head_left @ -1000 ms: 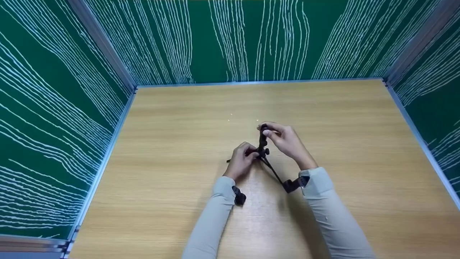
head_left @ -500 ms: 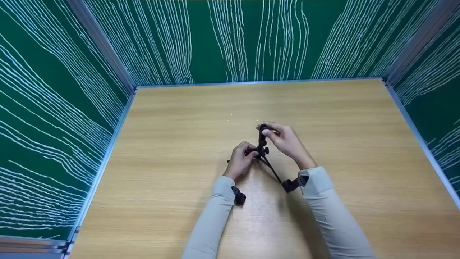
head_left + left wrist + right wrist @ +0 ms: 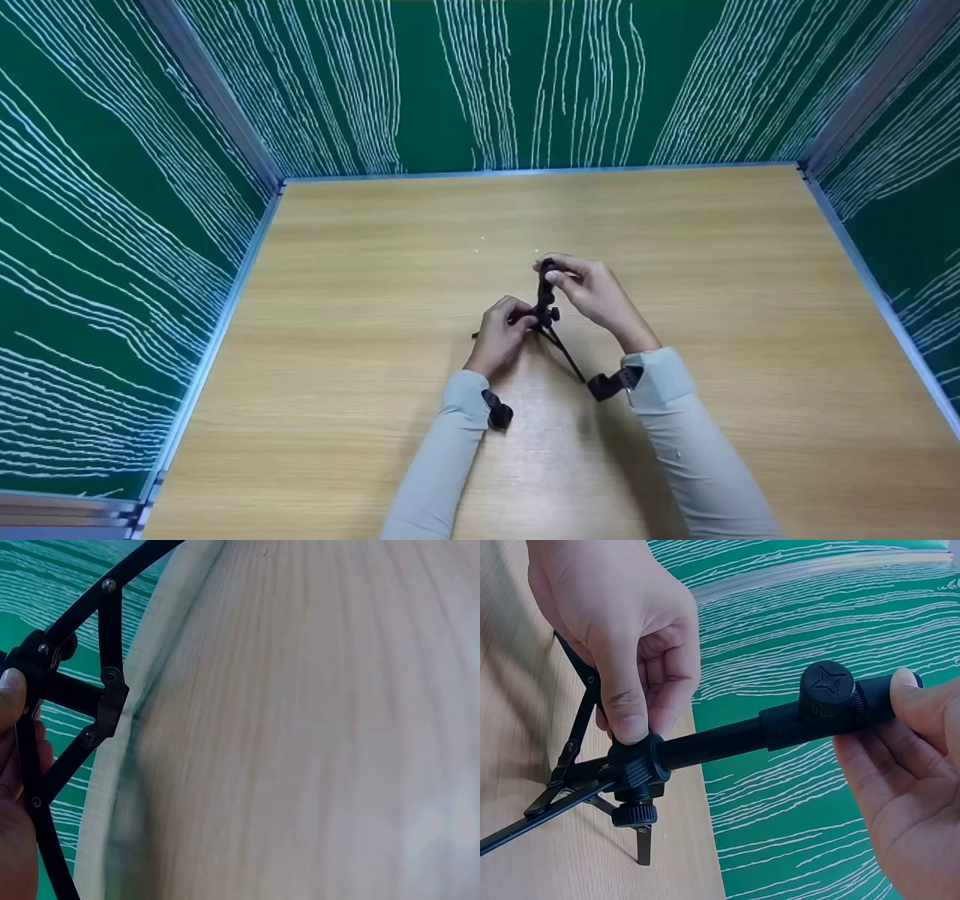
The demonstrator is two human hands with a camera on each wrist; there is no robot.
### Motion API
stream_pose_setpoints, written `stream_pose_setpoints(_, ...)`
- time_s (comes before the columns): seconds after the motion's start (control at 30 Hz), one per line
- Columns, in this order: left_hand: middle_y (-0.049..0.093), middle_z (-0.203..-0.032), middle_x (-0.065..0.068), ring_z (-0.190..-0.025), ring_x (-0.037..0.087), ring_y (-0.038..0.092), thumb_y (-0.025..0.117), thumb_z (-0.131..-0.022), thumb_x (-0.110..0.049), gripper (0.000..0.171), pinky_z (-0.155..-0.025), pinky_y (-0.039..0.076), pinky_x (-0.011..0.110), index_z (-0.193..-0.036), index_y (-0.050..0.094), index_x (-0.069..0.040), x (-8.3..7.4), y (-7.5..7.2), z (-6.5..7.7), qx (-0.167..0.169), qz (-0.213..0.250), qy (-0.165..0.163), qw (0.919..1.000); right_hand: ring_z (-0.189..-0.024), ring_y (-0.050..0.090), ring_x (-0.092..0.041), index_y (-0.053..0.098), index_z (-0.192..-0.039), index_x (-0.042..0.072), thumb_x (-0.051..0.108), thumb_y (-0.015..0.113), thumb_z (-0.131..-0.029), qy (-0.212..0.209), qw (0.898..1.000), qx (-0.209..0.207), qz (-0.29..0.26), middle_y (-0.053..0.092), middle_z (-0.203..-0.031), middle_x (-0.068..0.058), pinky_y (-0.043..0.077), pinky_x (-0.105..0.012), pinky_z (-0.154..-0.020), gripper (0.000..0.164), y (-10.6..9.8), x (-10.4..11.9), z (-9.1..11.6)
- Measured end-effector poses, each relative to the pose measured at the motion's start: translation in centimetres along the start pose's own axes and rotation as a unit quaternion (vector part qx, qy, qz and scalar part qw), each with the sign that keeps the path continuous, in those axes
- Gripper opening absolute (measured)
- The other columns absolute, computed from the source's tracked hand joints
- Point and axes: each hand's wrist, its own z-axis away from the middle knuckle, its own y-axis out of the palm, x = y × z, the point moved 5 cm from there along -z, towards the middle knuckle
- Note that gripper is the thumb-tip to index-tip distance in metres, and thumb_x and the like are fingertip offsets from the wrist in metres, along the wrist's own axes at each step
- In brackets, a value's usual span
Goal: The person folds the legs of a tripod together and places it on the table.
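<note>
A small black tripod point(image 3: 545, 307) stands with its legs spread on the table, its centre post upright. My left hand point(image 3: 501, 334) grips the collar where the legs join, the thumb pressed on it in the right wrist view. My right hand point(image 3: 596, 300) pinches the top end of the post between thumb and fingers. In the right wrist view, a round knob with a star mark point(image 3: 828, 688) sits on the upper post, and a ribbed knob point(image 3: 634, 814) is below the collar. Hinged leg braces point(image 3: 109, 709) show in the left wrist view beside my left thumb.
The wooden table point(image 3: 360, 262) is bordered by green panels point(image 3: 420, 90) with wavy white lines. Several tiny pale specks lie beyond the hands. Black cameras point(image 3: 500, 415) are strapped to both wrists, the right one near a tripod leg tip.
Both hands keep their hold on the tripod. The tripod's top and my right hand have shifted very slightly to the left.
</note>
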Motion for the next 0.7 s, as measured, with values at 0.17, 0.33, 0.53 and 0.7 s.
stream_pose_setpoints(0.17,0.065,-0.089,0.007,-0.084,0.008,0.057,0.069,-0.085,-0.005,0.007,-0.076,0.051,0.021,-0.092,0.067,-0.002,-0.01,0.0,0.1,-0.008,0.001,0.007,0.9999,-0.114,0.061,-0.028,0.063,-0.118,-0.006,0.004,0.056,-0.095,-0.003,1.0,0.0,0.004,0.068,-0.115,-0.021,0.048,-0.022,-0.097,0.026,0.03,0.07,0.07)
stream_pose_setpoints(0.33,0.066,-0.09,0.009,-0.085,0.01,0.059,0.07,-0.085,-0.005,0.008,-0.077,0.051,0.021,-0.092,0.067,0.0,0.03,-0.04,0.16,-0.015,0.005,0.007,0.9998,-0.114,0.061,-0.027,0.063,-0.119,-0.005,0.005,0.057,-0.095,-0.004,1.0,0.001,0.007,0.068,-0.115,-0.021,0.049,-0.021,-0.097,0.026,0.03,0.05,0.13)
stream_pose_setpoints(0.53,0.067,-0.092,0.01,-0.087,0.014,0.062,0.07,-0.085,-0.006,0.01,-0.08,0.053,0.023,-0.092,0.068,0.0,0.04,-0.15,0.3,-0.021,0.012,0.005,0.9997,-0.113,0.062,-0.027,0.064,-0.119,-0.004,0.005,0.057,-0.095,-0.005,1.0,0.0,0.013,0.068,-0.115,-0.018,0.049,-0.022,-0.097,0.026,0.06,0.01,0.16)
stream_pose_setpoints(0.7,0.067,-0.092,0.01,-0.087,0.013,0.063,0.07,-0.085,-0.006,0.01,-0.08,0.054,0.022,-0.093,0.068,0.0,0.23,-0.12,0.38,-0.027,0.02,0.006,0.9994,-0.114,0.061,-0.025,0.063,-0.12,-0.004,0.007,0.055,-0.096,0.0,1.0,0.005,0.019,0.068,-0.116,-0.017,0.049,-0.023,-0.097,0.027,0.13,0.08,0.18)
